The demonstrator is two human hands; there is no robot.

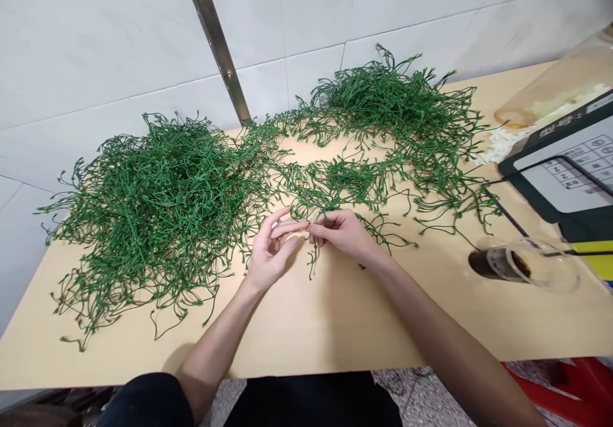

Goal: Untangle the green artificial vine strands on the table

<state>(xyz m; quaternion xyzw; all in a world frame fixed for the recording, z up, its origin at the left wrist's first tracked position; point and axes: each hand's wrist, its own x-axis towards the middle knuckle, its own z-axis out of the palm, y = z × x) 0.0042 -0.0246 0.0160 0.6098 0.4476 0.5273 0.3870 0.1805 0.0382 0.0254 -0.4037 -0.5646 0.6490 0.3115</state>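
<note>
Near the middle of the table, my right hand (342, 232) pinches a thin green artificial plant stem (313, 261) between thumb and fingers, and part of the stem hangs below. My left hand (274, 248) meets it from the left. Its fingers reach toward the right fingertips and its thumb stands apart; whether a stem lies between those fingers is hard to make out. Just beyond both hands is a small loose cluster of green stems (349, 178). A large tangled heap of the same stems (163, 191) covers the table's left side.
Another heap of stems (387, 95) lies at the back right against the tiled wall (316, 6). A metal bracket (218, 47) is fixed there. On the right are a clear cup with dark liquid (507, 264), a dark printed box (565, 165) and small white pieces (502, 143).
</note>
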